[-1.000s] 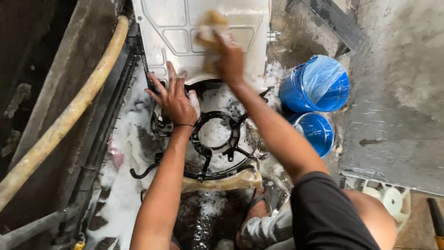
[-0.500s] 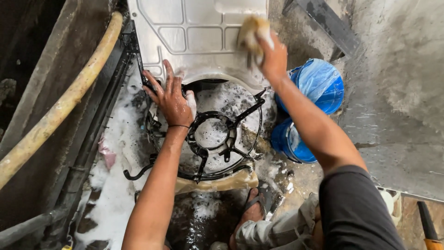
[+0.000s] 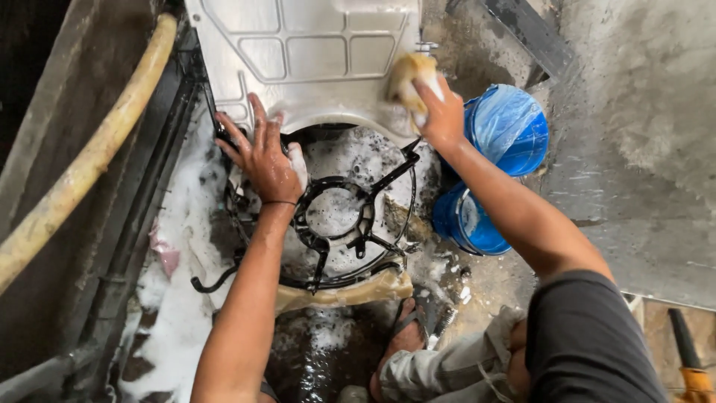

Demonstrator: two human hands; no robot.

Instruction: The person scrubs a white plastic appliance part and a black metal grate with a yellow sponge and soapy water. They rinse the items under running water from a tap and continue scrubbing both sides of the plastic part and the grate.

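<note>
Landmark: the white ribbed panel [image 3: 306, 56] of a dismantled appliance, lying flat and wet, with a round opening at its near edge.
Right hand [image 3: 440, 116]: fingers curled and closed around a yellow sponge [image 3: 406, 78], pressing it on the panel's right edge.
Sponge: soaked and foamy, touching the panel just above the round opening's right side.
Left hand [image 3: 265, 157]: fingers spread wide, palm pressed flat on the panel's left near corner, beside the opening; it grips nothing.
Black wire grille [image 3: 335, 220]: round, with a central ring and spokes, lying in and below the panel's opening, covered in suds; the left wrist lies over its left rim.
2 blue buckets [image 3: 511, 127]: just right of the panel, 1 behind the other, under the right forearm.
Yellow hose [image 3: 89, 160]: well left of the panel, running diagonally.
Foam [image 3: 179, 298]: spread over the ground left of and below the panel.
Sandalled foot [image 3: 403, 339]: on wet ground, near side of the grille.
</note>
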